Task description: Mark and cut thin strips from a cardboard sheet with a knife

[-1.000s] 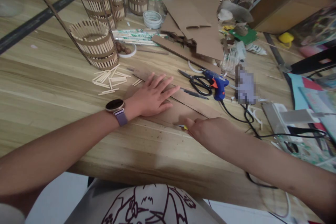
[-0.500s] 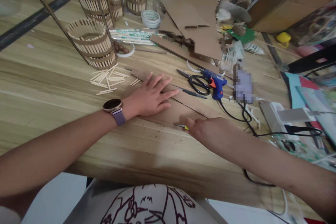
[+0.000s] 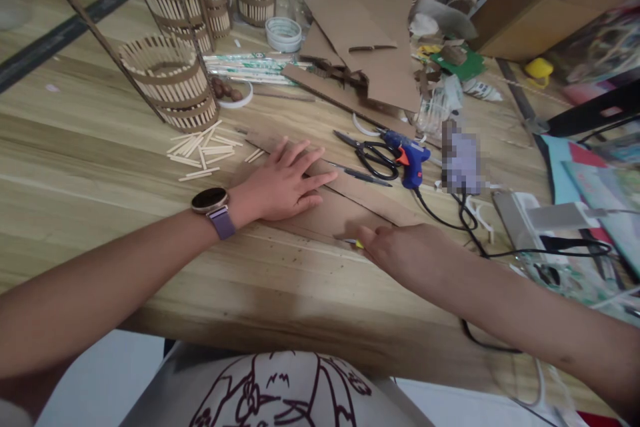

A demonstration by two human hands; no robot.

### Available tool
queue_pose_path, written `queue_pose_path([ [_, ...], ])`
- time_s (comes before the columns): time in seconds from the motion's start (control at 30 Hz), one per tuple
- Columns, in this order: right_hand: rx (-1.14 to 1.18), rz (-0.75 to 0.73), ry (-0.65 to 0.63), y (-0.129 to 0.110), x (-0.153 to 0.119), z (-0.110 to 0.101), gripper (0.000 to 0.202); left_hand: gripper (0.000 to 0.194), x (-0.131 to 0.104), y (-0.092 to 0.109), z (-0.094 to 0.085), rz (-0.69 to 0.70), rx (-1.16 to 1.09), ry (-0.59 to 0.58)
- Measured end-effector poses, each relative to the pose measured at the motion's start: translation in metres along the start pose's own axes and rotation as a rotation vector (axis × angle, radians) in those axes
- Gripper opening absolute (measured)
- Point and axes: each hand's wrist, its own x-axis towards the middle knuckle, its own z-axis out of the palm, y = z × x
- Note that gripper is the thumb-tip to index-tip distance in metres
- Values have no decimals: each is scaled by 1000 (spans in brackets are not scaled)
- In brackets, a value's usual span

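Observation:
My left hand lies flat with spread fingers, pressing on a brown cardboard piece and a narrower cardboard strip along its far side. My right hand is closed around a craft knife; only a bit of its yellow body and the blade show. The blade touches the cardboard near its close edge. Just beyond the strip lies a dark pen. Black-handled scissors and a blue glue gun rest farther back.
Small wooden sticks lie left of the cardboard, before a stick basket. Tape rolls and stacked cardboard sheets stand behind. A black cord runs rightward near my right arm. Dark crumbs dot the tabletop.
My right hand and the knife have slid slightly to the right along the cardboard's near edge. My left hand stays pressed in place. The view has shifted a little.

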Motion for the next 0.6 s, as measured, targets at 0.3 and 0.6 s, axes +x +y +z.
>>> queue_pose_path([
  [0.3,96,-2,-66,0,3,-15,25,59,-1,0,1,6,16,16],
  [0.6,274,46,-122,-12,6,-29,21,61,8,-10,3,107,-53,9],
])
